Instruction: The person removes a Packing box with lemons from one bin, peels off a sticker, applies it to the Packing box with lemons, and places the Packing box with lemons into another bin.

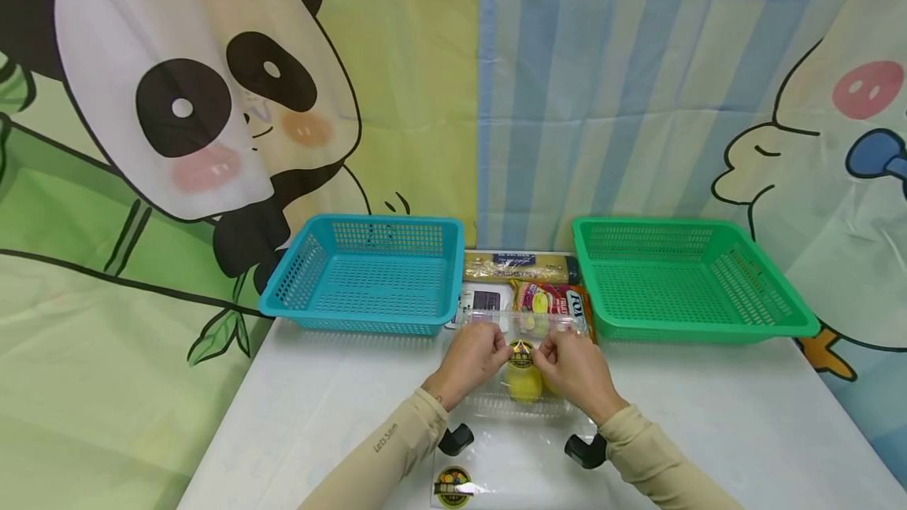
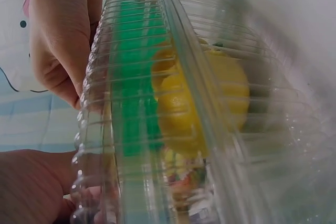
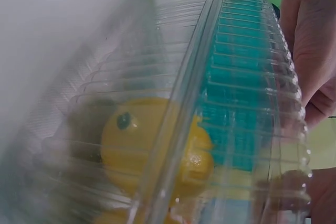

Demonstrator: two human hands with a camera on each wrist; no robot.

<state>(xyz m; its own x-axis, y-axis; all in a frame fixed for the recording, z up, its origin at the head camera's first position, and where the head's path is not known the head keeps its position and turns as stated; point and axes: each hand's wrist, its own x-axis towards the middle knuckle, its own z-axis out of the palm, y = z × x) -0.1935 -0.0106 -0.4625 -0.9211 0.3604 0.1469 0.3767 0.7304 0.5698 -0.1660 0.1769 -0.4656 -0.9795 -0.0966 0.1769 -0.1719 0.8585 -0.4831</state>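
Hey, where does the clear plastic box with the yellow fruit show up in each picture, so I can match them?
Head: clear plastic box, below and just right of the picture's centre.
Left wrist: clear plastic box, close up, from left of centre across to the right side.
Right wrist: clear plastic box, close up, from the left side to right of centre.
Shared landmark: yellow fruit, seen through the plastic.

Over the clear container (image 1: 496, 408), left hand (image 1: 468, 359) and right hand (image 1: 577, 367) are facing each other, showing curled fingers (image 1: 482, 332); both forearms (image 1: 386, 451) are slanting inward.
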